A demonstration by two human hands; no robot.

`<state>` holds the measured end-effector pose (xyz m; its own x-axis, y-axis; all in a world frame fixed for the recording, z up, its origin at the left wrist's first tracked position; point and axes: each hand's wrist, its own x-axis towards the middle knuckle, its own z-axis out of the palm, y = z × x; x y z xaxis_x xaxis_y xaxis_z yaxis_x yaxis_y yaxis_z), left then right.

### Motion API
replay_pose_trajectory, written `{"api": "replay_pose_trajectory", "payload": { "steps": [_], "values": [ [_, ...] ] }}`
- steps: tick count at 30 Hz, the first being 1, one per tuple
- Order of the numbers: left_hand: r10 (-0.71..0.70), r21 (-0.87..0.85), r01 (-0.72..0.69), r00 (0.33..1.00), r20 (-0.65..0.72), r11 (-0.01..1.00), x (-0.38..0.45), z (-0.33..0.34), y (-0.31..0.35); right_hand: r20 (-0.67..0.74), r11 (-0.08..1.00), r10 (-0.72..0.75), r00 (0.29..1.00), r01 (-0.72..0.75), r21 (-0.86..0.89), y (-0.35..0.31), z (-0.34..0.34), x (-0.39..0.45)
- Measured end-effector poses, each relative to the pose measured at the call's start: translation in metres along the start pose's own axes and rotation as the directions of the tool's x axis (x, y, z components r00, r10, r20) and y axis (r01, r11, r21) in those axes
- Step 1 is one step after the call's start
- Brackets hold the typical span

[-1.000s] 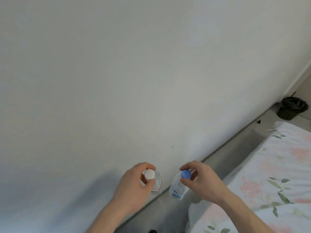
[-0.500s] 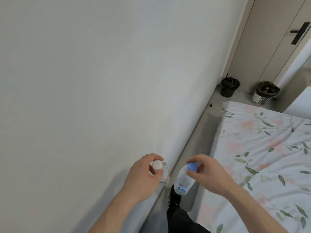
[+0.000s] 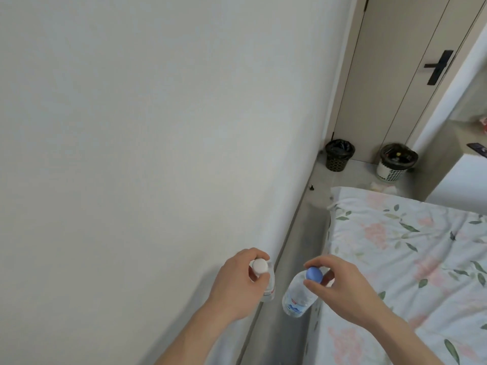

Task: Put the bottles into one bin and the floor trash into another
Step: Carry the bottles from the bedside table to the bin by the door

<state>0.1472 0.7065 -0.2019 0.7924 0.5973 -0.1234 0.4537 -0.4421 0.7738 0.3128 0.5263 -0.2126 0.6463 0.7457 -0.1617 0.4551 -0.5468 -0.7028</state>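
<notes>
Bottles hang from both hands, each pinched just under its cap with its long axis pointing down toward the floor: the left hand (image 3: 238, 284) has its grip closed round the neck of the white-capped bottle (image 3: 83, 284), close to the wall (image 3: 158, 127), and the right hand (image 3: 342, 288) has its grip closed round the neck of the blue-capped bottle (image 3: 299, 295), whose body tilts a little toward the left grip. Both bins lie well ahead of the grips, past the strip of floor (image 3: 303, 233) between wall and bed (image 3: 408, 259): the black bin (image 3: 339, 158) roughly in line with the grips, the white-sided bin (image 3: 398, 162) farther to the right. Neither hand looks clearly nearer; I judge both bottles should go forward to one bin.
</notes>
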Motion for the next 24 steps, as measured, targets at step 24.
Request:
{"api": "replay_pose_trajectory", "payload": {
  "steps": [24],
  "values": [
    [0.2,0.16,-0.249,0.942,0.271,0.955,0.483,0.126,0.177,-0.337,0.973,0.229,0.913,-0.206,0.104,0.118,-0.182,0.283]
  ]
}}
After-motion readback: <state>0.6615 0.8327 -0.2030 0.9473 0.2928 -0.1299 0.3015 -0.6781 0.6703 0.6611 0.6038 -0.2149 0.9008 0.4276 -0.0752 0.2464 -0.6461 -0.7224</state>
